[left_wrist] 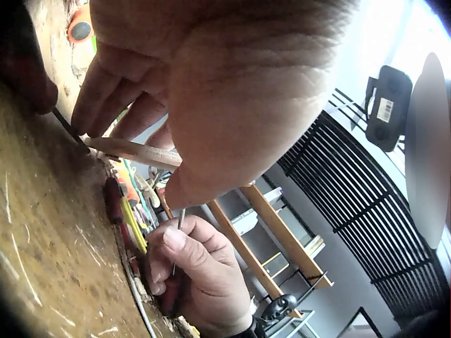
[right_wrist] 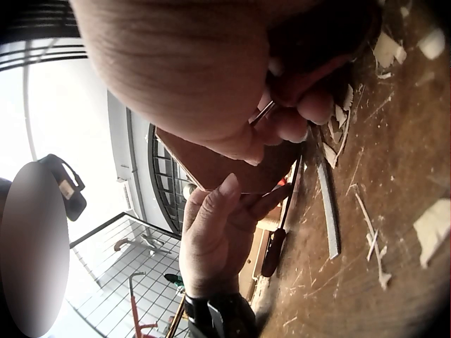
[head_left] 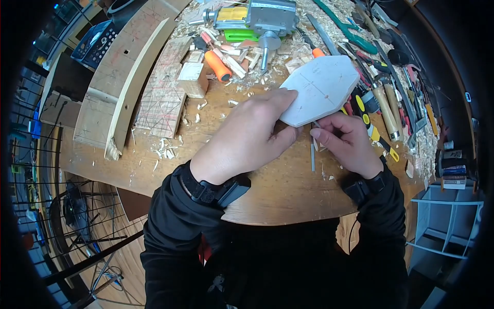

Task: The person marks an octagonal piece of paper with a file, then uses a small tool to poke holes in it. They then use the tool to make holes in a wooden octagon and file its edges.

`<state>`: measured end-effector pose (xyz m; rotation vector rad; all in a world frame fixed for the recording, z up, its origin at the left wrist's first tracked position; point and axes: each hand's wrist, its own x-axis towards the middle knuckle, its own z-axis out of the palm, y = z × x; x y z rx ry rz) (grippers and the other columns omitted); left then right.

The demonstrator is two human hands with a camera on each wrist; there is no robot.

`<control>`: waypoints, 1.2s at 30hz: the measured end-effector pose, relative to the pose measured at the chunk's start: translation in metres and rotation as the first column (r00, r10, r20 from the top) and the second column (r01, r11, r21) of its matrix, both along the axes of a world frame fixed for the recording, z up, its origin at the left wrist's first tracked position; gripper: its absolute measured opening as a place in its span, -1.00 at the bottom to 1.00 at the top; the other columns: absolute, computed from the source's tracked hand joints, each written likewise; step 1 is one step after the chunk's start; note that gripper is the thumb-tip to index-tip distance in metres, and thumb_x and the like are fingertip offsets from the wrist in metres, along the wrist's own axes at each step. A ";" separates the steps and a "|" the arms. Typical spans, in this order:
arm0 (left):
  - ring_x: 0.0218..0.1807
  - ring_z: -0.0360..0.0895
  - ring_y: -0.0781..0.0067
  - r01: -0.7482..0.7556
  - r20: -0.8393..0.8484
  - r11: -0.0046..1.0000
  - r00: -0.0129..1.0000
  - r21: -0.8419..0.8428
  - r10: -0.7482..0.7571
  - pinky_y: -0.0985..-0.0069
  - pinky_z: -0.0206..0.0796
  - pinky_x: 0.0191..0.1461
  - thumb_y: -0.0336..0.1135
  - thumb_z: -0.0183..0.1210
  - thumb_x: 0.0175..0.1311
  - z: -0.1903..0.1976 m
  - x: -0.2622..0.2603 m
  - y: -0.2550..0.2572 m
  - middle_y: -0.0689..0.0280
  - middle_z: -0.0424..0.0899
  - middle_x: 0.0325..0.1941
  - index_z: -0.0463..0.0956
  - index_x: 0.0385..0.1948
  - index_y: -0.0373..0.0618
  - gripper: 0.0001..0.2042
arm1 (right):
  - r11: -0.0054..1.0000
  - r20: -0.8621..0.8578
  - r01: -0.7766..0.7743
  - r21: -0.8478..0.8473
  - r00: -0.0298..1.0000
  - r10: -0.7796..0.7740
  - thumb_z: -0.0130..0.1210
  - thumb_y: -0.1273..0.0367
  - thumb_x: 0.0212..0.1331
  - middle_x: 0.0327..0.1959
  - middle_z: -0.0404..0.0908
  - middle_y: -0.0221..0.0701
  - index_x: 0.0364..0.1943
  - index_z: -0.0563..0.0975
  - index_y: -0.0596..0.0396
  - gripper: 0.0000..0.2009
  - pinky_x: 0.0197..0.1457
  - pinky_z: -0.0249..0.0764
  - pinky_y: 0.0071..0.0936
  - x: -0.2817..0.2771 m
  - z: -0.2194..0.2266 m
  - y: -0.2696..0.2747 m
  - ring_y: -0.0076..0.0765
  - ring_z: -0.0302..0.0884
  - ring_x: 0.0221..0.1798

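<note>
My left hand [head_left: 247, 126] grips the left side of a flat, many-sided wooden board [head_left: 321, 85], thumb at the near edge and fingers over the rim. Pencilled cross lines mark its pale upper face; in the left wrist view the board's thin edge [left_wrist: 134, 151] shows. By the near right edge of the board, my right hand [head_left: 351, 143] pinches a thin metal rod [left_wrist: 177, 236] between thumb and fingers. The rod's far end is hidden, and I cannot tell what tool it is. On the bench below lies a flat grey metal strip [right_wrist: 328, 211].
A vise [head_left: 270, 20] stands at the back amid wood shavings. Left of it are an orange-handled tool [head_left: 217, 66], a wooden block [head_left: 193, 80] and a marked plank [head_left: 162, 95]. Hand tools, among them a wooden handle [head_left: 385, 110], crowd the right side. The bench edge [head_left: 288, 222] curves in front.
</note>
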<state>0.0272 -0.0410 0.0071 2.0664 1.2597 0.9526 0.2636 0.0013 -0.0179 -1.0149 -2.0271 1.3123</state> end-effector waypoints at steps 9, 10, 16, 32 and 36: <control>-0.12 0.64 -0.03 -0.010 0.001 1.000 1.000 0.007 0.010 0.34 0.45 -0.05 -0.40 0.26 0.18 -0.001 0.000 0.000 -0.12 0.60 -0.07 0.40 0.14 -0.38 -0.52 | 1.000 0.018 -0.005 0.027 1.000 0.005 0.22 0.35 0.28 -0.53 0.49 -0.58 -0.28 0.57 0.23 -0.82 -0.42 0.28 -0.68 0.000 0.001 0.001 -0.75 0.30 -0.48; -0.11 0.64 -0.04 -0.005 0.001 1.000 1.000 0.016 0.005 0.33 0.45 -0.04 -0.40 0.26 0.18 -0.002 0.000 0.001 -0.12 0.61 -0.07 0.40 0.14 -0.38 -0.52 | 1.000 0.028 -0.005 0.023 1.000 0.004 0.22 0.35 0.28 -0.52 0.49 -0.57 -0.29 0.57 0.24 -0.81 -0.42 0.28 -0.68 0.000 0.002 0.000 -0.75 0.30 -0.47; -0.03 0.63 -0.04 -0.002 0.003 1.000 1.000 -0.001 0.002 0.33 0.44 0.03 -0.40 0.26 0.19 0.000 0.002 0.000 -0.12 0.59 0.00 0.39 0.15 -0.39 -0.52 | 0.998 0.030 -0.022 0.061 0.999 0.020 0.17 0.35 0.32 -0.51 0.50 -0.51 -0.29 0.56 0.27 -0.80 -0.40 0.29 -0.64 -0.001 0.003 0.000 -0.70 0.31 -0.45; 0.06 0.59 -0.08 -0.004 -0.047 1.000 0.999 -0.011 0.003 0.31 0.42 0.11 -0.38 0.26 0.20 0.003 0.002 0.000 -0.14 0.57 0.07 0.39 0.15 -0.39 -0.51 | 0.994 0.027 -0.028 0.101 0.999 0.025 0.15 0.37 0.33 -0.50 0.52 -0.48 -0.29 0.57 0.28 -0.81 -0.37 0.32 -0.61 -0.001 0.004 0.000 -0.67 0.32 -0.43; 0.05 0.59 -0.08 -0.002 -0.030 1.000 1.000 0.003 0.002 0.32 0.42 0.10 -0.38 0.26 0.20 0.002 0.002 0.000 -0.14 0.57 0.06 0.39 0.15 -0.39 -0.51 | 0.996 0.011 -0.022 0.081 1.000 0.021 0.14 0.36 0.34 -0.50 0.53 -0.49 -0.29 0.57 0.28 -0.80 -0.37 0.32 -0.62 -0.002 0.003 0.000 -0.68 0.33 -0.43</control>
